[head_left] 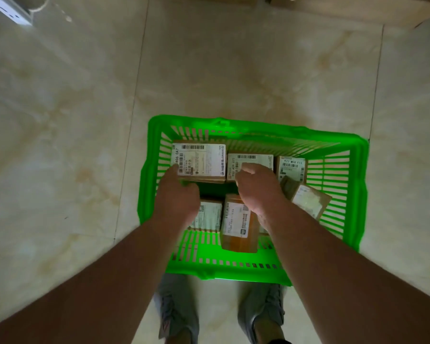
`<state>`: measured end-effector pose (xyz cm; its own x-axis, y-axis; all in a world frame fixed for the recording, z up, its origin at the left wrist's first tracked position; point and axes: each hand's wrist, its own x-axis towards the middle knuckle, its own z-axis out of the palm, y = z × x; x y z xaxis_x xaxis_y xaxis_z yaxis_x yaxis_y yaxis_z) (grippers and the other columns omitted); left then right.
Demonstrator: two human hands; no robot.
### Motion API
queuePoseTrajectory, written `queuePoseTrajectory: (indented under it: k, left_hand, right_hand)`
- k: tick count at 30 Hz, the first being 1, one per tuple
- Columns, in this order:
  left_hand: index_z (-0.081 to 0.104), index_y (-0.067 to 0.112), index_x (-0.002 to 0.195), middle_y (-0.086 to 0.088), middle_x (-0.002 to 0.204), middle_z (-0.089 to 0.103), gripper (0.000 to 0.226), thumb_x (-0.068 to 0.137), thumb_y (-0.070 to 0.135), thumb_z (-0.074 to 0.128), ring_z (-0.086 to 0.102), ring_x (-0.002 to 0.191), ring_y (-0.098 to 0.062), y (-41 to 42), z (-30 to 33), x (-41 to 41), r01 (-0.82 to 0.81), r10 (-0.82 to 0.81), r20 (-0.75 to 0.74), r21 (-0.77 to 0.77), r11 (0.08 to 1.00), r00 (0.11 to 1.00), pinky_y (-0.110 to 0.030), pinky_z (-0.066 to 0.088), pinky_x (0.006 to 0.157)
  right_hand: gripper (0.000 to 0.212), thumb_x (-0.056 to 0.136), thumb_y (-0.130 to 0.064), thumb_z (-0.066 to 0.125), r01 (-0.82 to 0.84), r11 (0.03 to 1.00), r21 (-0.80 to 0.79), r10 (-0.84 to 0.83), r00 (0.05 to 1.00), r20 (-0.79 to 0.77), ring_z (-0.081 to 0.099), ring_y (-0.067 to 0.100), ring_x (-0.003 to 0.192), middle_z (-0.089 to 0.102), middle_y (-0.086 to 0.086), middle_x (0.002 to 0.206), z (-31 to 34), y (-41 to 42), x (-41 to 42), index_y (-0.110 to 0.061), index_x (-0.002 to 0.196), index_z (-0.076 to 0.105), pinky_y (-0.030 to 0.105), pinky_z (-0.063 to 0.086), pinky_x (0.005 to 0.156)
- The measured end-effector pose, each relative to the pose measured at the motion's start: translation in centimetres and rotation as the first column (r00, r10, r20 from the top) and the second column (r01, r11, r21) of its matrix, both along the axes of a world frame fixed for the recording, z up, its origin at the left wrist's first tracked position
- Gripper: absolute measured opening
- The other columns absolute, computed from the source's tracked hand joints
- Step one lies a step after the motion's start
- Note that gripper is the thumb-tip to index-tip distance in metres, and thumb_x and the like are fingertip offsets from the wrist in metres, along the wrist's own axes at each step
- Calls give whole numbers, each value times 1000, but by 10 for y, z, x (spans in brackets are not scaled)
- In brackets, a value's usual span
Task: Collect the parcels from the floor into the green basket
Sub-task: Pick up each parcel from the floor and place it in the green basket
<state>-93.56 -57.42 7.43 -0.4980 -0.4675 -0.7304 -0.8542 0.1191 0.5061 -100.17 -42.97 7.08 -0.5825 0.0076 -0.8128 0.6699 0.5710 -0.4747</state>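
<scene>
Left hand [176, 194]: reaches into the basket, back of the hand up, thumb against the near-left edge of the large labelled parcel; the fingers are curled under and hidden, so I cannot tell whether it grips.
Right hand [256, 187]: over the middle of the basket, fingers bent down onto the middle far parcel; the grip itself is hidden, so I cannot tell whether it is closed.
Shoes [176, 316]: grey pair on the tile floor, just beside the basket's near wall.
Green basket [233, 271]: slatted plastic, standing on the floor between the shoes and the open tiles.
Near parcels: one white-labelled box [209, 217] partly under the left wrist; a brown box [238, 224] beside it leans on the near wall.
Right parcel [308, 199]: tilted, resting near the right wall.
Far parcels: large labelled parcel [199, 160] at the far left, middle far parcel [251, 160] next to it, a smaller box [292, 167] at the far right.
Tile floor [85, 120]: pale, marbled, with dark joints.
Far edge: pale wooden board [345, 8] along the top.
</scene>
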Motion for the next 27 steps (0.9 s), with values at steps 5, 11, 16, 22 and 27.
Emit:
queuePoseTrajectory:
  k: [5, 11, 16, 22, 27]
  left_hand:
    - [42, 15, 153, -12, 157, 45, 57, 98, 6, 48, 62, 120, -23, 43, 7, 50, 24, -54, 173, 172, 985, 984, -13, 47, 86]
    - [33, 14, 158, -11, 164, 34, 60, 100, 6, 48, 47, 87, 2, 65, -7, 51, 31, -99, 218, 298, 954, 971, 5, 33, 43]
    - [47, 21, 149, -5, 140, 65, 54, 97, 8, 46, 66, 79, -8, 76, -15, 42, 160, -215, 170, 288, 944, 962, -8, 38, 39]
    - [51, 23, 146, 0, 136, 67, 55, 95, 3, 47, 64, 88, 2, 82, -2, 33, 144, -199, 140, 330, 933, 970, -9, 48, 55]
    - [61, 27, 134, 5, 125, 73, 49, 93, 6, 47, 69, 108, -12, 90, 33, 17, 63, -94, 66, 371, 926, 993, -28, 54, 87]
  right_hand:
    - [27, 92, -20, 48, 60, 990, 129, -46, 992, -114, 56, 10, 68, 66, 2, 92, 26, 51, 40, -10, 110, 65, 14, 42, 53]
    - [51, 84, -37, 46, 71, 989, 132, -96, 975, 200, 65, 26, 107, 66, 2, 119, 13, 58, 77, -18, 129, 60, 34, 51, 83]
    - [38, 94, -24, 48, 82, 989, 120, -113, 954, 277, 58, 36, 119, 62, 16, 131, -7, 57, 74, -10, 127, 60, 46, 48, 102]
    - [30, 93, -21, 48, 54, 996, 76, -70, 970, 232, 65, 29, 103, 71, 10, 116, -1, 59, 69, -16, 115, 68, 42, 53, 90]
    - [28, 94, -29, 46, -84, 995, 59, 80, 995, 66, 64, 13, 79, 73, -1, 106, 23, 66, 43, -25, 112, 67, 27, 44, 57]
